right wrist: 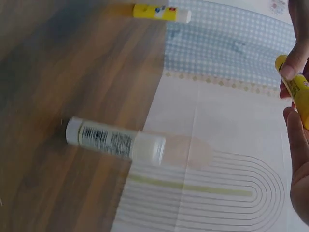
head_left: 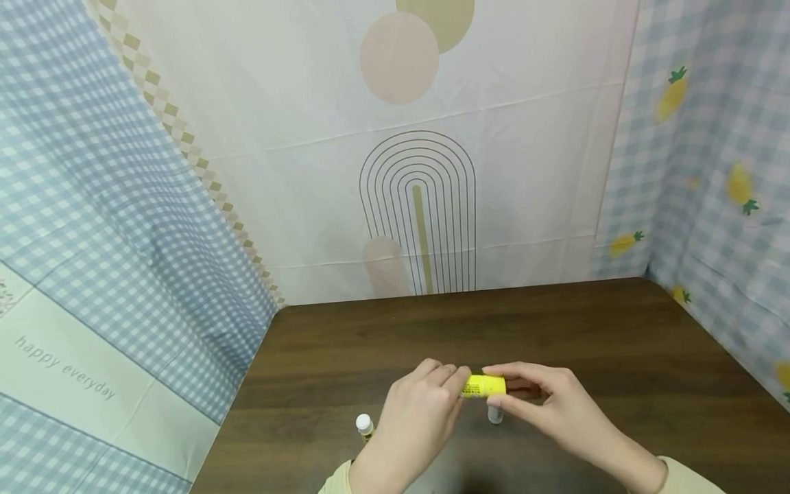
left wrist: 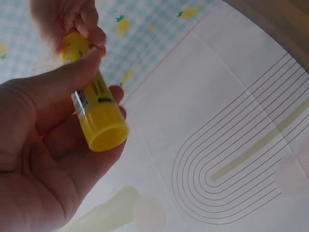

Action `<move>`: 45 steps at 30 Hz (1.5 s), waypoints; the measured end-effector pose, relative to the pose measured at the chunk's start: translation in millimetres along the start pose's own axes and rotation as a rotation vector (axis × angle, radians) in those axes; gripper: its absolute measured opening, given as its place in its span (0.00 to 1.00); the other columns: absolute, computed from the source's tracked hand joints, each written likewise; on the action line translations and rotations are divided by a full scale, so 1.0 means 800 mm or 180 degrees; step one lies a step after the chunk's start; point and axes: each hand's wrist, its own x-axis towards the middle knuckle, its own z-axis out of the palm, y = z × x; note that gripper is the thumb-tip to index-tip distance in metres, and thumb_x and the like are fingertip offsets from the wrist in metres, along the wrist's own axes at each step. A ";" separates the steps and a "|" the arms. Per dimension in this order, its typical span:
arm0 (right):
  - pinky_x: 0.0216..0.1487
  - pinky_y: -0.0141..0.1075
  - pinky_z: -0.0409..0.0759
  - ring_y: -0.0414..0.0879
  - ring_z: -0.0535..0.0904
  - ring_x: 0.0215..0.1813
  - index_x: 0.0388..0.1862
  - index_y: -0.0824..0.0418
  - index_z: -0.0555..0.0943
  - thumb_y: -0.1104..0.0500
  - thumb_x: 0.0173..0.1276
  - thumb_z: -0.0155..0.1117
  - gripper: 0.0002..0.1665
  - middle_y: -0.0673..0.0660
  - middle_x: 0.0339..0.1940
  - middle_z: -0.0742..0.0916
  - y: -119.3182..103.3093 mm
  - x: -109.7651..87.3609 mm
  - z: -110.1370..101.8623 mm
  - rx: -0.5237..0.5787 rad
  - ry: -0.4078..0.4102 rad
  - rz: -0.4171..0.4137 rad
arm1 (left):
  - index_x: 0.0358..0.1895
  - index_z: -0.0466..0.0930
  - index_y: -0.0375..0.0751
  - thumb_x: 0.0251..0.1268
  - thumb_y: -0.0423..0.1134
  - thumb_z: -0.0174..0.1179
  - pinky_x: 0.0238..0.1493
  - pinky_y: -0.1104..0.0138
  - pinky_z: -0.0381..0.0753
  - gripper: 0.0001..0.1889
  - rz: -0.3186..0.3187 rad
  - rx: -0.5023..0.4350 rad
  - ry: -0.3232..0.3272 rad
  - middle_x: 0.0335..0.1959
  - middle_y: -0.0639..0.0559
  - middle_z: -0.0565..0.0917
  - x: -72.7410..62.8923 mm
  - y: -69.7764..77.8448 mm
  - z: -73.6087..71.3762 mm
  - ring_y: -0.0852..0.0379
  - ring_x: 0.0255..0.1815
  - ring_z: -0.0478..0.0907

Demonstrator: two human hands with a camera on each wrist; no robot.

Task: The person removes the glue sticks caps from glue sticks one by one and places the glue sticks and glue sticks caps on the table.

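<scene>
Both hands hold a yellow glue stick [head_left: 484, 386] sideways above the table. My left hand [head_left: 426, 408] grips it around the body, thumb along one side and fingers beneath. In the left wrist view the near end of the glue stick [left wrist: 106, 130] is a recessed yellow ring, and a printed label with a barcode shows on its side. My right hand [head_left: 558, 405] pinches the other end between thumb and fingers. Behind the right thumb, a clear-and-white glue stick [right wrist: 113, 140] stands upright on the table, partly hidden in the head view.
A second yellow glue stick [right wrist: 157, 12] with a white cap [head_left: 364, 422] stands left of my left forearm, which partly covers it. The dark wooden table [head_left: 321, 357] ends at a pale patterned cloth [head_left: 296, 206] behind, with checked cloths at both sides.
</scene>
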 end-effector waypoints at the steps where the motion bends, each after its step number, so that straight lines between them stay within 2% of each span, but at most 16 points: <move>1: 0.37 0.35 0.85 0.41 0.87 0.40 0.56 0.59 0.84 0.66 0.64 0.72 0.20 0.52 0.45 0.90 -0.002 0.001 -0.001 0.0073 -0.0040 0.0225 | 0.45 0.88 0.46 0.46 0.40 0.81 0.40 0.75 0.82 0.20 0.0013 0.0063 0.0060 0.39 0.59 0.89 0.000 0.000 0.001 0.63 0.39 0.81; 4: 0.40 0.37 0.85 0.44 0.88 0.41 0.57 0.61 0.82 0.60 0.71 0.67 0.16 0.53 0.42 0.90 -0.007 0.004 -0.003 0.0476 -0.0272 0.0859 | 0.44 0.88 0.45 0.46 0.38 0.80 0.41 0.74 0.81 0.19 0.0037 0.0190 0.0172 0.38 0.58 0.88 -0.001 0.001 0.003 0.63 0.39 0.80; 6: 0.42 0.37 0.85 0.46 0.88 0.40 0.56 0.63 0.81 0.59 0.73 0.65 0.16 0.54 0.40 0.90 -0.009 0.005 -0.003 0.0643 -0.0398 0.1082 | 0.44 0.88 0.45 0.48 0.36 0.79 0.41 0.74 0.81 0.17 0.0037 0.0225 0.0199 0.38 0.57 0.88 -0.001 0.001 0.005 0.62 0.38 0.80; 8: 0.41 0.37 0.85 0.46 0.88 0.39 0.56 0.64 0.81 0.59 0.73 0.64 0.16 0.55 0.39 0.90 -0.009 0.005 -0.001 0.0671 -0.0434 0.1091 | 0.43 0.88 0.45 0.49 0.35 0.78 0.40 0.74 0.81 0.15 0.0037 0.0227 0.0197 0.37 0.57 0.89 -0.002 0.001 0.006 0.62 0.37 0.80; 11: 0.37 0.36 0.84 0.43 0.87 0.37 0.55 0.62 0.83 0.60 0.71 0.66 0.15 0.51 0.37 0.90 -0.009 0.002 0.003 0.0414 -0.0286 0.0872 | 0.42 0.88 0.45 0.49 0.34 0.77 0.40 0.74 0.82 0.15 0.0043 0.0206 0.0188 0.37 0.57 0.89 -0.003 0.000 0.007 0.62 0.37 0.80; 16: 0.33 0.34 0.85 0.40 0.86 0.35 0.53 0.60 0.85 0.65 0.66 0.70 0.16 0.49 0.38 0.90 -0.006 -0.003 0.011 0.0100 0.0038 0.0371 | 0.42 0.87 0.45 0.47 0.34 0.78 0.39 0.74 0.81 0.15 0.0083 0.0158 0.0191 0.36 0.58 0.88 -0.003 -0.003 0.006 0.62 0.37 0.80; 21: 0.35 0.31 0.85 0.39 0.87 0.39 0.56 0.61 0.85 0.72 0.59 0.73 0.24 0.53 0.44 0.90 0.006 -0.003 0.015 -0.0071 0.0143 -0.0337 | 0.42 0.88 0.45 0.45 0.36 0.79 0.39 0.75 0.81 0.17 0.0087 0.0129 0.0150 0.36 0.60 0.88 -0.007 -0.006 0.008 0.63 0.37 0.79; 24: 0.37 0.28 0.84 0.39 0.86 0.40 0.57 0.64 0.84 0.68 0.61 0.73 0.23 0.55 0.45 0.90 0.014 -0.001 0.015 -0.0228 0.0146 -0.0921 | 0.42 0.88 0.46 0.45 0.36 0.80 0.38 0.76 0.81 0.18 0.0078 0.0085 0.0118 0.36 0.60 0.88 -0.008 -0.007 0.009 0.63 0.37 0.79; 27: 0.42 0.26 0.83 0.42 0.87 0.41 0.54 0.69 0.84 0.61 0.70 0.67 0.17 0.58 0.45 0.89 0.021 0.006 0.014 -0.0603 0.0207 -0.1688 | 0.43 0.87 0.46 0.46 0.36 0.79 0.37 0.76 0.81 0.18 0.0071 0.0013 0.0096 0.37 0.61 0.88 -0.009 -0.008 0.010 0.64 0.38 0.79; 30: 0.43 0.26 0.82 0.46 0.88 0.42 0.49 0.71 0.85 0.57 0.76 0.61 0.17 0.61 0.45 0.89 0.023 0.015 0.012 -0.1022 0.0367 -0.2426 | 0.43 0.87 0.46 0.47 0.36 0.79 0.36 0.76 0.81 0.17 0.0064 -0.0064 0.0049 0.37 0.61 0.88 -0.011 -0.009 0.010 0.64 0.38 0.79; 33: 0.43 0.27 0.83 0.47 0.88 0.43 0.47 0.73 0.85 0.59 0.77 0.60 0.16 0.62 0.46 0.89 0.022 0.019 0.010 -0.1110 0.0404 -0.2714 | 0.44 0.87 0.47 0.48 0.37 0.78 0.36 0.76 0.81 0.17 0.0060 -0.0124 -0.0038 0.39 0.61 0.88 -0.012 -0.009 0.009 0.64 0.39 0.80; 35: 0.44 0.26 0.82 0.46 0.88 0.46 0.48 0.72 0.85 0.58 0.76 0.61 0.16 0.62 0.47 0.89 0.022 0.019 0.010 -0.1022 0.0350 -0.2614 | 0.45 0.87 0.47 0.49 0.38 0.78 0.37 0.76 0.81 0.17 0.0061 -0.0136 -0.0085 0.39 0.61 0.88 -0.012 -0.009 0.008 0.64 0.40 0.80; 38: 0.45 0.24 0.81 0.42 0.86 0.46 0.51 0.70 0.84 0.56 0.75 0.62 0.17 0.58 0.47 0.88 0.023 0.015 0.011 -0.0816 0.0220 -0.2204 | 0.45 0.87 0.46 0.49 0.38 0.78 0.38 0.76 0.81 0.18 0.0075 -0.0075 -0.0067 0.39 0.60 0.88 -0.012 -0.009 0.009 0.64 0.40 0.80; 39: 0.44 0.24 0.80 0.41 0.85 0.45 0.51 0.68 0.84 0.56 0.75 0.63 0.17 0.57 0.47 0.88 0.023 0.013 0.012 -0.0752 0.0180 -0.2034 | 0.45 0.87 0.46 0.49 0.37 0.78 0.39 0.76 0.81 0.17 0.0085 -0.0049 -0.0034 0.39 0.60 0.88 -0.011 -0.009 0.009 0.63 0.40 0.80; 42: 0.42 0.25 0.81 0.39 0.83 0.42 0.55 0.63 0.82 0.62 0.67 0.71 0.17 0.53 0.46 0.87 0.022 0.009 0.014 -0.0511 0.0055 -0.1483 | 0.45 0.87 0.44 0.50 0.35 0.77 0.41 0.75 0.81 0.16 0.0110 0.0066 0.0110 0.38 0.58 0.88 -0.011 -0.009 0.012 0.62 0.40 0.80; 45: 0.38 0.30 0.84 0.40 0.85 0.40 0.55 0.59 0.82 0.68 0.62 0.73 0.22 0.50 0.45 0.88 0.017 0.007 0.014 -0.0230 -0.0063 -0.0756 | 0.45 0.87 0.43 0.49 0.32 0.77 0.45 0.73 0.81 0.17 0.0132 0.0154 0.0224 0.38 0.56 0.88 -0.011 -0.008 0.015 0.61 0.41 0.80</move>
